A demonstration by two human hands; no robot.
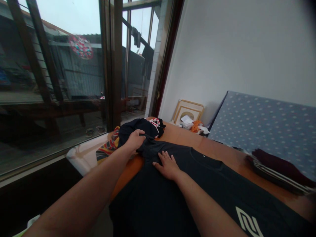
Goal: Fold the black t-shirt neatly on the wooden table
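Observation:
A dark T-shirt (202, 177) with a pale printed logo lies spread over the orange-brown wooden surface (177, 133). My left hand (135, 140) pinches the edge of its sleeve at the far left and holds it up slightly. Fingers spread, my right hand (168, 165) lies flat on the shirt near the shoulder, to the left of the neckline. Just beyond my left hand is a heap of dark clothes (132, 128), with a red-and-white patterned piece on it.
Left of the heap, a striped colourful cloth (108, 149) hangs over a white tub (82, 158). Folded clothes (281, 168) are stacked at right, before a blue patterned board (266, 121) against the wall. Picture frames (189, 110) and papers stand at the back. A glass window (81, 82) is at left.

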